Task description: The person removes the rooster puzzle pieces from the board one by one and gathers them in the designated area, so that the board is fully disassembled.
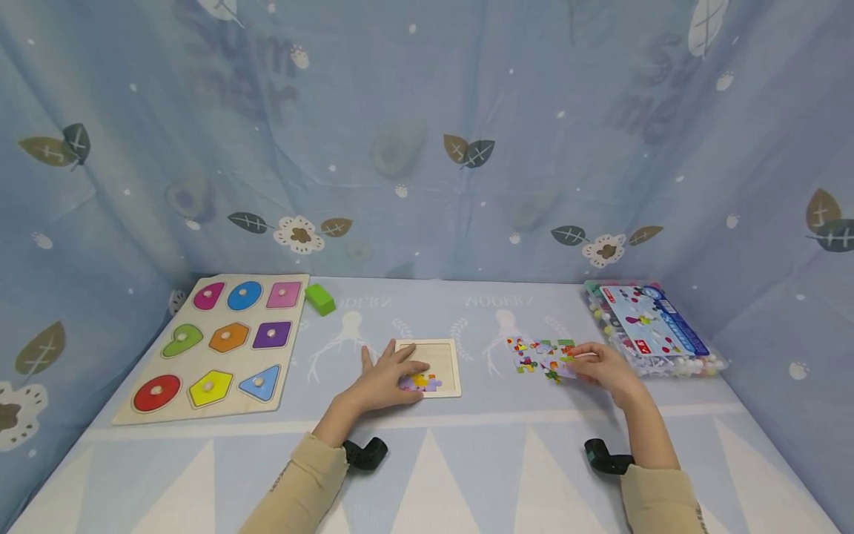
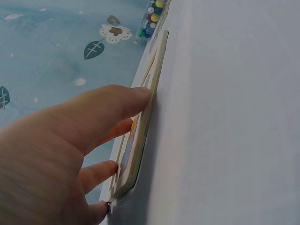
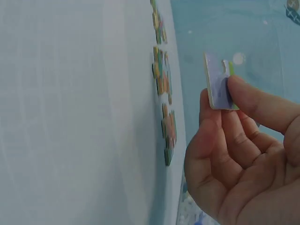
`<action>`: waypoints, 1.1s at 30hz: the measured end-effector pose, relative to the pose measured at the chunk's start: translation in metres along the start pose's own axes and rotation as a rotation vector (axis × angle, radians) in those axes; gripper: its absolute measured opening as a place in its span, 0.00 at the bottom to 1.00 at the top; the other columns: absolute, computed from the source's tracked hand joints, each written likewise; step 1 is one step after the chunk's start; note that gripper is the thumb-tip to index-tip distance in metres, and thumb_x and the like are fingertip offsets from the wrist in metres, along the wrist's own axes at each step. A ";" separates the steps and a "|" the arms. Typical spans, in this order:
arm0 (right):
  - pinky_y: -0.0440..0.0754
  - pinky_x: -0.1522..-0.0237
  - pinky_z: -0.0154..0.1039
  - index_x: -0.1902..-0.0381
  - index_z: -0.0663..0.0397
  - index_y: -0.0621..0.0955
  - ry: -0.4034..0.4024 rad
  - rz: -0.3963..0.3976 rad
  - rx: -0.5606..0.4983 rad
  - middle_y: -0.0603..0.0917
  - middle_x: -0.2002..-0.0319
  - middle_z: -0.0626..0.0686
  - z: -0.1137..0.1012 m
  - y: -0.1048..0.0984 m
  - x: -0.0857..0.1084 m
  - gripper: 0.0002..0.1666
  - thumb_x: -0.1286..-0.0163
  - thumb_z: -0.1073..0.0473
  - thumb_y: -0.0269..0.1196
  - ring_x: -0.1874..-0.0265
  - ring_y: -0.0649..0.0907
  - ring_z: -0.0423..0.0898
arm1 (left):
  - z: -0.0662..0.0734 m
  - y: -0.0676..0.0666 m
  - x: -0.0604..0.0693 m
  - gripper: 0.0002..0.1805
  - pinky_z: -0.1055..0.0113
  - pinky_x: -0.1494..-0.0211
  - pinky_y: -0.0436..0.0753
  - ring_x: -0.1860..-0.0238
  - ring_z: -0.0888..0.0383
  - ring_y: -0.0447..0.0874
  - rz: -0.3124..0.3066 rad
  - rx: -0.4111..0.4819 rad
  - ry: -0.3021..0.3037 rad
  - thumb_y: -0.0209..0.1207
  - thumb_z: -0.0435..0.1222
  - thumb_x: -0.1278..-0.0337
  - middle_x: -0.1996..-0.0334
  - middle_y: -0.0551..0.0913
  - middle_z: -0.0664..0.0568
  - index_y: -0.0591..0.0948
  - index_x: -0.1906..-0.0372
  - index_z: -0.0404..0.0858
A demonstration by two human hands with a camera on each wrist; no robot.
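My right hand [image 1: 608, 371] pinches a jigsaw piece [image 3: 215, 84] between thumb and fingers. The right wrist view has this pale purple piece, with a little green at one edge, raised above the table. Several loose jigsaw pieces [image 1: 527, 362] lie beside that hand. In the head view, my left hand [image 1: 382, 380] spreads its fingers across the left part of a small wooden puzzle tray [image 1: 442, 356]. The left wrist view has its thumb [image 2: 138, 96] resting on the tray's edge. Joined purple and yellow pieces [image 1: 427, 383] sit in the tray's lower part, partly hidden by that hand.
At the left lies a wooden shape board [image 1: 220, 363] with coloured knobbed pieces. A green block [image 1: 320, 300] touches or nearly touches its upper right corner. A clear box of beads [image 1: 650, 326] lies at the back right. Patterned curtain [image 1: 427, 148] surrounds the table.
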State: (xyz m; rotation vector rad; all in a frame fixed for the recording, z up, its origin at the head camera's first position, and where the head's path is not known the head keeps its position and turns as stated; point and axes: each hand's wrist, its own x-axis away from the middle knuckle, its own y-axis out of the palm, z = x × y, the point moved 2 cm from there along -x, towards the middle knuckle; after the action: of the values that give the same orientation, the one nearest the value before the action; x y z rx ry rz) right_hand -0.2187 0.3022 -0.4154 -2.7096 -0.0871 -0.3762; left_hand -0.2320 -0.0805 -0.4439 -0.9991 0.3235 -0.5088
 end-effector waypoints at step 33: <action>0.69 0.69 0.37 0.53 0.65 0.75 0.120 0.084 0.234 0.74 0.69 0.51 0.019 -0.019 0.006 0.21 0.40 0.58 0.63 0.71 0.71 0.46 | -0.002 0.002 -0.001 0.25 0.28 0.43 0.29 0.30 0.36 0.43 0.006 -0.020 -0.001 0.63 0.47 0.52 0.32 0.60 0.45 0.77 0.44 0.51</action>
State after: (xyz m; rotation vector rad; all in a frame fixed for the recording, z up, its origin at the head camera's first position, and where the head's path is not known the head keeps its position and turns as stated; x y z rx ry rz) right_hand -0.2104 0.3276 -0.4231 -2.4454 0.0155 -0.4712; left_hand -0.2333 -0.0804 -0.4465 -1.0176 0.3313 -0.5000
